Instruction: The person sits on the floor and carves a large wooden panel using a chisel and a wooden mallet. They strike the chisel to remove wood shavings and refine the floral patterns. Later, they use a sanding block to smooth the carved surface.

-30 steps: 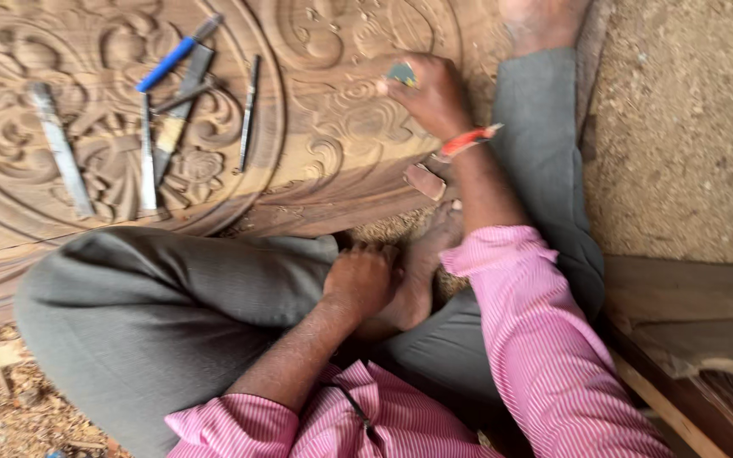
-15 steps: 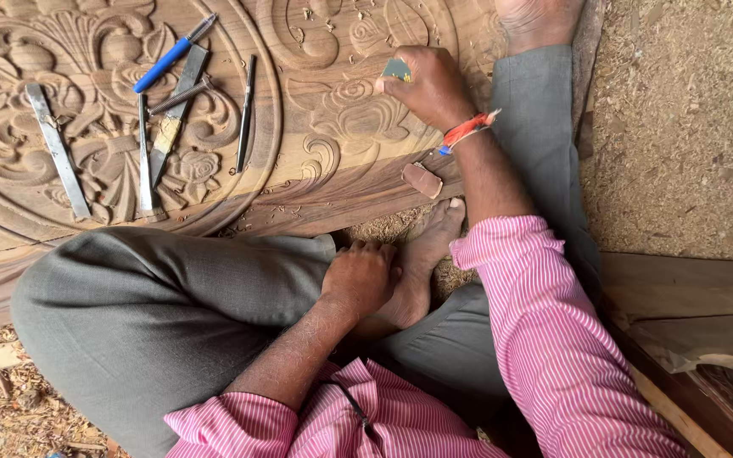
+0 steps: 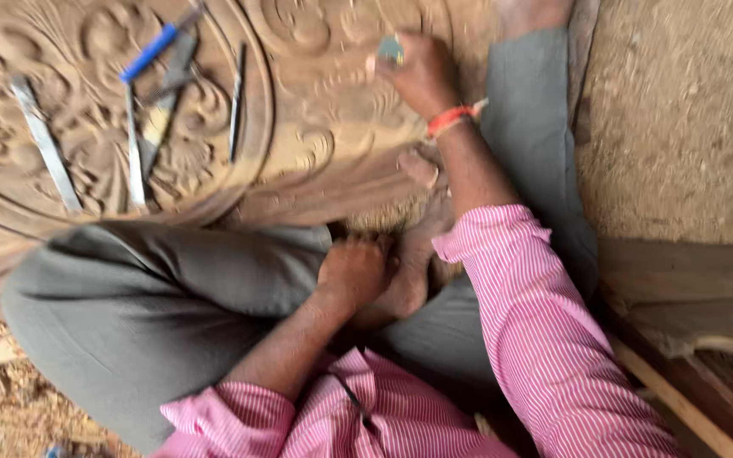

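A small grey-green block (image 3: 390, 49) sits pinched in fingers against the carved wooden panel (image 3: 316, 127)

You have, lying on the carved panel's round medallion — a blue-handled tool (image 3: 150, 53), several steel chisels (image 3: 44, 144) side by side, one thin dark gouge (image 3: 235, 106). Wood shavings (image 3: 10, 407) litter the ground lower left; plank (image 3: 680, 399) lower right.

A light brown carved wood panel (image 3: 316, 153) with floral scrolls carries silvery chisels (image 3: 44, 144) and a blue-handled tool (image 3: 150, 53), beside grey trousers (image 3: 146, 305), a pink shirt (image 3: 545, 339) with fine white stripes, and an orange wristband (image 3: 451, 119).
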